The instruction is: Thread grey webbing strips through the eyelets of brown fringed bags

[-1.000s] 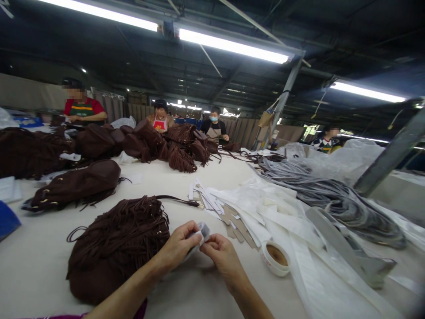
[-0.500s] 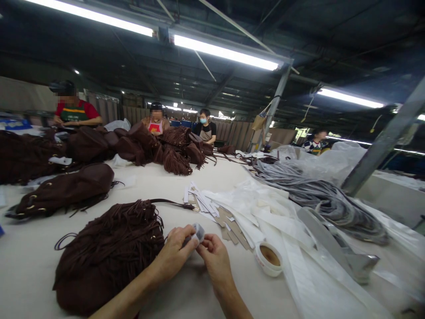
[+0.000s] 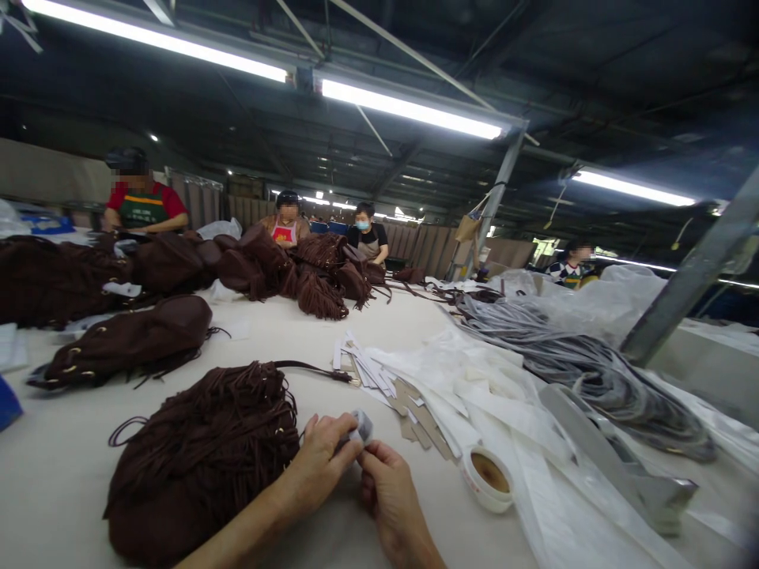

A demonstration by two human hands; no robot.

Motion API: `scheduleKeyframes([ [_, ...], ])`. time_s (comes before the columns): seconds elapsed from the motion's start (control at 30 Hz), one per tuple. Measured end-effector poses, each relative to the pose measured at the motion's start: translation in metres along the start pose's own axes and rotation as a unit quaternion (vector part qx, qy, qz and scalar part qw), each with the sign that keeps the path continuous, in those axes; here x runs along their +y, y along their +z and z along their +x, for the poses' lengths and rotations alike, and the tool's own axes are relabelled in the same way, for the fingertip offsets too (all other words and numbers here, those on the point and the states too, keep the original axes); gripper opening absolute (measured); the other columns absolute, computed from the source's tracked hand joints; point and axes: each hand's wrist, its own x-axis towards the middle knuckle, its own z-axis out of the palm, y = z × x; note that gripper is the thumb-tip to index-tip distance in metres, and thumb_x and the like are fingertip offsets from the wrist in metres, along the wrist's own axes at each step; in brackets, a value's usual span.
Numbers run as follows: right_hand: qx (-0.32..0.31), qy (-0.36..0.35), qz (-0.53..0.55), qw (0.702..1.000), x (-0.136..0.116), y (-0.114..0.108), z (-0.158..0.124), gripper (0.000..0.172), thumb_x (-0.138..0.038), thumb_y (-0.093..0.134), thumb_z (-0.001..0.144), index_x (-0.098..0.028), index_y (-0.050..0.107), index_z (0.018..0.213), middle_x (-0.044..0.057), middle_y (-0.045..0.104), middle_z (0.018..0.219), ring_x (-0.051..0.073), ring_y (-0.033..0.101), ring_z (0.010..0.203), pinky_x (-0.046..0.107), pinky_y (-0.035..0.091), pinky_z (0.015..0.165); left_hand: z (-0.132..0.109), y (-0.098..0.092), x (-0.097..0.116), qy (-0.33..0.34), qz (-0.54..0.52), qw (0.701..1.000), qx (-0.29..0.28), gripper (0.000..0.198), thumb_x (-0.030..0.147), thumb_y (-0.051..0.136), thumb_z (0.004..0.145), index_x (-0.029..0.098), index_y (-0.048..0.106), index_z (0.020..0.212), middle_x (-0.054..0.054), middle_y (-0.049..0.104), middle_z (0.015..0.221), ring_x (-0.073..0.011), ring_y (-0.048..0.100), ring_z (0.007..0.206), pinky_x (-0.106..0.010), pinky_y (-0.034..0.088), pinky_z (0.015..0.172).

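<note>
My left hand [image 3: 323,452] is closed round a small greyish-white wrapped piece [image 3: 363,427], perhaps paper or plastic; its exact kind cannot be made out. Just below it, my right hand [image 3: 387,484] has thumb and forefinger pinched together, close to the left thumb. What lies in that pinch is hidden. To the left of my hands a dark brown fringed bag [image 3: 202,466] lies on the table, and its strap [image 3: 311,368] stretches to the right past the hands.
A roll of tape [image 3: 489,478] lies to the right, beside white sheeting [image 3: 534,474] and a grey tape dispenser [image 3: 622,454]. Paper strips [image 3: 368,367] and grey cards [image 3: 415,415] lie ahead. Brown bags [image 3: 249,257], grey straps [image 3: 569,356] and several co-workers [image 3: 142,205] are farther back.
The view has shifted slightly, so the scene sits a little lower and to the right. My right hand's fingers have curled in more, and both hands stay close together at the small wrapped piece.
</note>
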Motion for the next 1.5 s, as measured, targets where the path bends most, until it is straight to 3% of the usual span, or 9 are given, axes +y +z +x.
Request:
scheduleKeyframes([
  [0.17, -0.014, 0.111, 0.215, 0.97, -0.007, -0.001, -0.002, 0.036, -0.022, 0.082, 0.04, -0.015, 0.058, 0.067, -0.01, 0.047, 0.049, 0.001, 0.032, 0.04, 0.013, 0.02, 0.036, -0.001, -0.001, 0.004, -0.004, 0.007, 0.999, -0.041, 0.014, 0.027, 0.043, 0.087, 0.023, 0.052, 0.097, 0.001, 0.058, 0.089, -0.0191, 0.053, 0.098, -0.048, 0.009, 0.113],
  [0.37, -0.057, 0.178, 0.197, 0.962, -0.012, -0.001, 0.004, 0.055, -0.034, 0.092, 0.041, -0.013, 0.062, 0.081, -0.009, 0.054, 0.053, -0.001, 0.033, 0.037, 0.01, 0.016, 0.033, -0.005, -0.009, 0.013, -0.009, -0.053, 0.997, -0.056, 0.022, 0.02, 0.045, 0.082, 0.022, 0.044, 0.104, 0.002, 0.06, 0.086, -0.0184, 0.053, 0.093, -0.044, 0.015, 0.11],
  [0.53, -0.07, 0.201, 0.189, 0.959, -0.01, -0.006, 0.009, 0.055, -0.035, 0.093, 0.041, -0.013, 0.058, 0.077, -0.01, 0.053, 0.05, -0.001, 0.034, 0.036, 0.009, 0.015, 0.033, -0.004, -0.013, 0.012, -0.043, -0.147, 0.985, -0.079, 0.052, 0.018, 0.05, 0.075, 0.022, 0.036, 0.124, 0.003, 0.058, 0.083, -0.0164, 0.052, 0.081, -0.027, 0.038, 0.08],
  [0.7, -0.13, 0.273, 0.222, 0.927, -0.009, -0.02, 0.011, 0.051, -0.028, 0.094, 0.045, -0.013, 0.055, 0.074, -0.014, 0.04, 0.044, -0.004, 0.024, 0.032, 0.008, 0.011, 0.031, 0.0, -0.013, 0.008, -0.08, -0.225, 0.967, -0.092, 0.069, 0.018, 0.06, 0.068, 0.019, 0.032, 0.131, 0.006, 0.054, 0.074, -0.0129, 0.049, 0.068, -0.022, 0.033, 0.06],
  [0.93, -0.135, 0.288, 0.334, 0.887, -0.007, -0.02, 0.012, 0.054, -0.014, 0.094, 0.043, -0.016, 0.047, 0.068, -0.019, 0.013, 0.048, -0.005, 0.015, 0.03, 0.007, 0.008, 0.028, 0.004, 0.0, -0.003, -0.056, -0.277, 0.959, -0.024, 0.041, 0.017, 0.064, 0.065, 0.017, 0.05, 0.104, 0.002, 0.062, 0.081, -0.0126, 0.051, 0.072, -0.021, 0.036, 0.063],
  [1.07, -0.137, 0.276, 0.354, 0.883, -0.008, -0.017, 0.011, 0.055, -0.014, 0.094, 0.045, -0.017, 0.042, 0.063, -0.018, 0.009, 0.05, -0.004, 0.015, 0.03, 0.008, 0.009, 0.028, 0.008, 0.004, -0.008, -0.062, -0.306, 0.95, 0.001, 0.019, 0.025, 0.061, 0.07, 0.015, 0.057, 0.085, -0.001, 0.061, 0.078, -0.0142, 0.053, 0.074, -0.022, 0.039, 0.065],
  [1.23, -0.116, 0.252, 0.344, 0.897, -0.009, -0.014, 0.006, 0.055, -0.017, 0.094, 0.046, -0.017, 0.042, 0.064, -0.018, 0.011, 0.05, -0.004, 0.015, 0.032, 0.008, 0.009, 0.029, 0.007, 0.002, -0.005, -0.081, -0.256, 0.962, 0.049, 0.017, 0.026, 0.046, 0.075, 0.014, 0.06, 0.078, 0.001, 0.056, 0.065, -0.0129, 0.049, 0.062, -0.023, 0.037, 0.056],
  [1.37, -0.097, 0.23, 0.336, 0.908, -0.008, -0.012, 0.006, 0.057, -0.02, 0.095, 0.043, -0.017, 0.042, 0.065, -0.019, 0.014, 0.048, -0.004, 0.014, 0.032, 0.008, 0.009, 0.029, 0.0, 0.0, 0.002, -0.049, -0.154, 0.984, 0.069, 0.026, 0.027, 0.042, 0.082, 0.016, 0.066, 0.081, -0.001, 0.064, 0.072, -0.0173, 0.058, 0.071, -0.026, 0.046, 0.067],
  [1.5, -0.069, 0.198, 0.331, 0.92, -0.003, -0.011, 0.009, 0.055, -0.022, 0.095, 0.041, -0.017, 0.047, 0.069, -0.019, 0.019, 0.045, -0.004, 0.014, 0.032, 0.009, 0.007, 0.03, -0.007, 0.007, 0.002, 0.006, -0.069, 0.994, 0.085, 0.032, 0.026, 0.043, 0.087, 0.019, 0.071, 0.101, -0.006, 0.07, 0.107, -0.0223, 0.063, 0.102, -0.033, 0.046, 0.097],
])
